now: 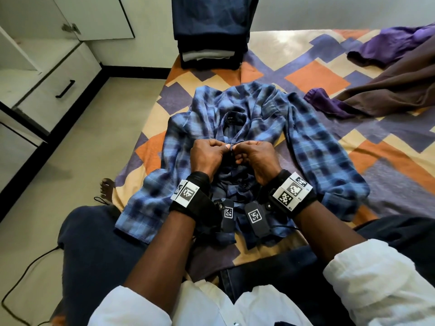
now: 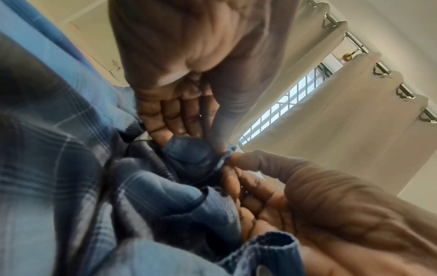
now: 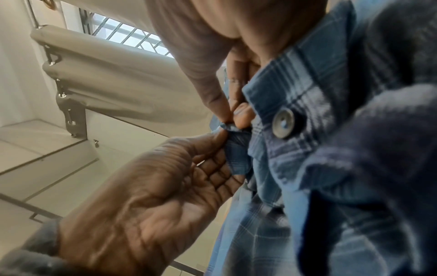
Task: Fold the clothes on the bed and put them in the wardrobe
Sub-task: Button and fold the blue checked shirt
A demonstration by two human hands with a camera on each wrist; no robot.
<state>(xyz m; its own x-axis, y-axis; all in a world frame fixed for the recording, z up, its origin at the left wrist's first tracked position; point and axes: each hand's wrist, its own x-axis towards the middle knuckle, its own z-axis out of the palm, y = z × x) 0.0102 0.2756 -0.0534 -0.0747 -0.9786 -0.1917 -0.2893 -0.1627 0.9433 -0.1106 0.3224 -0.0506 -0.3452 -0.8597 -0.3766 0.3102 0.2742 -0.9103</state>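
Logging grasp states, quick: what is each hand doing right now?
Left hand: pinching the front edge of the blue plaid shirt.
Right hand: pinching the same shirt's front edge.

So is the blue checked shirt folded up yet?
Not yet. The shirt lies spread on the bed, sleeves out to both sides, while the left hand and right hand pinch its front edges together.

Blue plaid shirt (image 1: pixel 237 142): soft woven cloth, matt, slightly fuzzy. Its button (image 3: pixel 283 123): smooth, dull grey sheen, plastic or metal, can't tell. Bedsheet (image 1: pixel 317 74): matt printed cotton-like cloth. Purple garment (image 1: pixel 395 43) at the bed's far right corner: thin cloth, faint sheen. Wardrobe (image 1: pixel 47 74): smooth white laminate; drawer handle (image 1: pixel 65 88) matt black. Curtain (image 2: pixel 331 115): plain cream cloth with metal eyelets. Wrist straps (image 1: pixel 197 198): black fabric, paper-like printed tags.
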